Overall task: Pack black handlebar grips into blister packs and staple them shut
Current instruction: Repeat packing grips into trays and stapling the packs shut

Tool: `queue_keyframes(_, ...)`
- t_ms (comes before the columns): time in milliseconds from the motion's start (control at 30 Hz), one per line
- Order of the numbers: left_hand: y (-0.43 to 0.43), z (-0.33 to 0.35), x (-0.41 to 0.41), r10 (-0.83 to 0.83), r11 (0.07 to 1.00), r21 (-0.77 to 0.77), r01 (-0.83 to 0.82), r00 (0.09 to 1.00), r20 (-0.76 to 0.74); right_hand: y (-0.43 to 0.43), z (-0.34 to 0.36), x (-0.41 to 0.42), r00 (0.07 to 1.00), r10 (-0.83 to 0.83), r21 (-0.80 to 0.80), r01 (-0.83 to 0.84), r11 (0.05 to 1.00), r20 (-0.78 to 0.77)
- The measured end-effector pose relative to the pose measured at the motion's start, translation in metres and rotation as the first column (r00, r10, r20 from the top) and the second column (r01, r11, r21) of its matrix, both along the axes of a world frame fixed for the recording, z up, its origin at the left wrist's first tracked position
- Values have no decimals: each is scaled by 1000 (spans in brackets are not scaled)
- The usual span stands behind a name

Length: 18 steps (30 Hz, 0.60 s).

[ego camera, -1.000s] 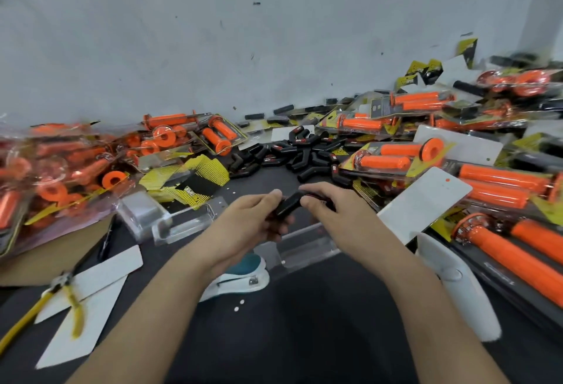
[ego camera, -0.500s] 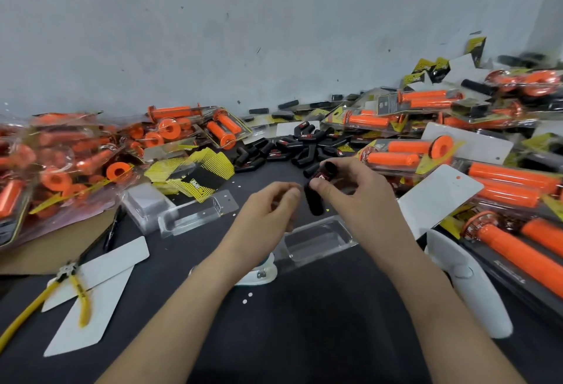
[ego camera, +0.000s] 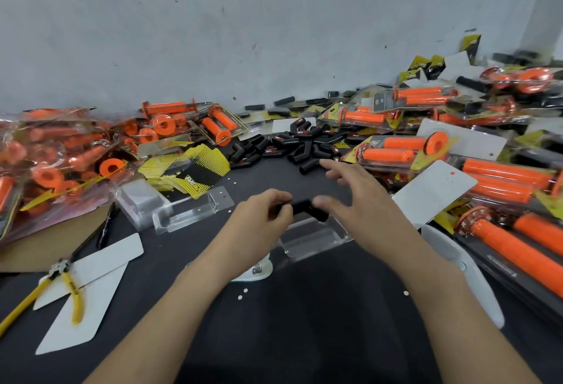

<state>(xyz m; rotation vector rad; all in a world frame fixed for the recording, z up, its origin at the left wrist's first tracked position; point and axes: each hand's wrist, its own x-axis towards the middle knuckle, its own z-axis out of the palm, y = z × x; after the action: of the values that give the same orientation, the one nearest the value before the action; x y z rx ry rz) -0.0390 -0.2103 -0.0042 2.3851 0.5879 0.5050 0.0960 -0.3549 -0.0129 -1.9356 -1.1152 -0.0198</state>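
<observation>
Both forearms reach in from the near edge over the dark bench [ego camera: 304,329].

Near left: white cards [ego camera: 91,301] lie flat, with yellow-handled pliers [ego camera: 65,280] across them. A white stapler [ego camera: 257,272] sits under the left wrist, mostly hidden.

Centre: a clear tray [ego camera: 316,240] lies on the bench with its hollow facing up. The grip [ego camera: 307,208], short, black and bent, is held just above the tray's far edge, not in it.

Left hand [ego camera: 262,216]: fingers curled, pinching the grip's left end, knuckles up.
Right hand [ego camera: 362,210]: released, fingers spread and pointing left and away. The thumb is at the grip's right end; I cannot tell whether it touches, because of blur.

Mid left: two more clear trays [ego camera: 185,213] lie side by side with hollows up. Just behind them is a fanned stack of yellow-and-black cards [ego camera: 195,167].

Farther, centre: a loose pile of black grips [ego camera: 292,146] lies on the bench beyond the right hand's fingertips.

Right side: sealed packs [ego camera: 396,152] overlap in a heap, each holding orange grips over a yellow card. White card backs show among them.

Far left: clear bags [ego camera: 45,152] hold more orange grips and orange rings.

Behind everything stands a scuffed grey wall [ego camera: 274,33].
</observation>
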Motion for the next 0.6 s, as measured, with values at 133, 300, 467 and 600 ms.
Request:
queue_keyframes(133, -4, -10, 4, -19, 996, 82, 29, 992, -123, -3, -11, 8, 980, -181, -194, 163, 967, -78)
queue_keyframes(300, -8, -19, 13, -12, 989, 137, 47, 970, -241, 3, -22, 5, 961, -209, -431, 113, 895, -182)
queue_keyframes(467, -6, -22, 18, -13, 955, 273, 114, 939, -344, 6, -27, 7, 921, -262, -435, 118, 893, -288)
queue_keyframes(600, -5, -20, 26, -8, 912, 379, 156, 932, -363, 4, -24, 9, 900, -256, -440, 82, 894, -354)
